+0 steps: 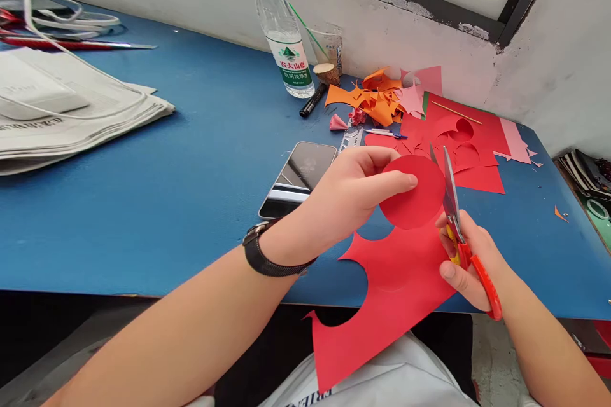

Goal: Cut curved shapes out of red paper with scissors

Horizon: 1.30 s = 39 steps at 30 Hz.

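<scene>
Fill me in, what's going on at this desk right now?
The person's left hand holds a red paper disc. The right hand grips scissors, blades slightly parted beside the disc's edge. Below, a red sheet with rounded cut-outs reaches past the table's front edge. Orange scraps lie farther back.

The left forearm point(205, 318) is stretched diagonally up from the lower left, the left hand point(365, 181) pinched with its thumb point(397, 187) extended rightward, while the right forearm point(544, 331) is angled in from the opposite side, the right hand point(482, 261) curled, its thumb point(457, 275) pointed inward.
</scene>
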Available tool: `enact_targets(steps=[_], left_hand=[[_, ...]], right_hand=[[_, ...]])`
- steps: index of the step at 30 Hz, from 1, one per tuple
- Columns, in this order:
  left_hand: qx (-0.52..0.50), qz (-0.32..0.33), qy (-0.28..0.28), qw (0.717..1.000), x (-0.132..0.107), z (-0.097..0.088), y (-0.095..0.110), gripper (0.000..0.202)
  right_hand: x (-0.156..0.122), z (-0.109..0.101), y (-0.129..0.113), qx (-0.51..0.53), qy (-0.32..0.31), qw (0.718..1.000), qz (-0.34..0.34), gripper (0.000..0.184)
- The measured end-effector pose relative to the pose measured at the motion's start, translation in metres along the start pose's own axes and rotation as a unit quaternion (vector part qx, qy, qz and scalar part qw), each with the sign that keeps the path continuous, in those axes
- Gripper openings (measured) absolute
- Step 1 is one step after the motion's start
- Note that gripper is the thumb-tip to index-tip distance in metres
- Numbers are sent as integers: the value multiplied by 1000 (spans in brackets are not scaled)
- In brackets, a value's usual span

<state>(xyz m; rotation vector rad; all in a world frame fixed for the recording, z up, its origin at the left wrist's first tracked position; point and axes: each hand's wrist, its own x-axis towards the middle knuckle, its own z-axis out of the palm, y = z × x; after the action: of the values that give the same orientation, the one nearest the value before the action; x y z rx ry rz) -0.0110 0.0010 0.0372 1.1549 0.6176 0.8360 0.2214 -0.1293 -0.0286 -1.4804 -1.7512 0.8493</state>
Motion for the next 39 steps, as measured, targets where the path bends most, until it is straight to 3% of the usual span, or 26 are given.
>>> enact_targets(steps=[14, 22, 39], left_hand=[[28, -2, -1, 1000, 1, 1, 0, 27], [12, 27, -11, 999, 2, 0, -3, 24], [20, 23, -19, 999, -1, 0, 1, 26]], right_hand=[[1, 0, 1, 31, -4, 999, -10, 67], [1, 1, 5, 4, 12, 999, -34, 63], [1, 1, 1, 3, 48, 999, -26, 52]])
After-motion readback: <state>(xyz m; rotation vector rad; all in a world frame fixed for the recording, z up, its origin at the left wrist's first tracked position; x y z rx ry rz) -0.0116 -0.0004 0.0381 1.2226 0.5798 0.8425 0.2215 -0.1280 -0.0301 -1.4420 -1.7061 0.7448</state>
